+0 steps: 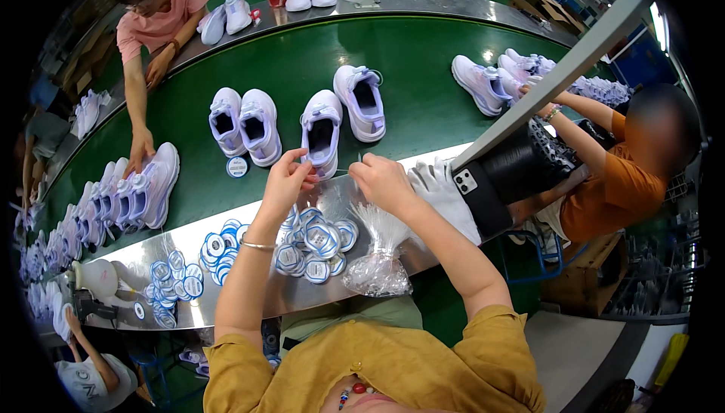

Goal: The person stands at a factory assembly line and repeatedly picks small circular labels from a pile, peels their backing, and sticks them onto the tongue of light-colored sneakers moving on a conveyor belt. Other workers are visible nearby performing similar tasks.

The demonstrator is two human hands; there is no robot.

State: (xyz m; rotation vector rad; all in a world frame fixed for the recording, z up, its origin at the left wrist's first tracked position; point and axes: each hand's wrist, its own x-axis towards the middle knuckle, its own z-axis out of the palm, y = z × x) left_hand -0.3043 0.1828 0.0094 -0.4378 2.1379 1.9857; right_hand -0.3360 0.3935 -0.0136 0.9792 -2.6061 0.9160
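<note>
Left hand and right hand in fingertip pinches near a white shoe, contents unclear

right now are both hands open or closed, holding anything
Left hand: closed, beside a lilac-trimmed white sneaker; whether it holds anything cannot be told.
Right hand: pinched closed; anything held is too fine to tell.

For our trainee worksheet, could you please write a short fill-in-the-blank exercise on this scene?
The pale shoes stand on a belt coloured ____.
The silver bangle circles the camera wearer's ____ wrist.
The phone lies to the ____ of the round tags.
Missing words: green; left; right.
</note>
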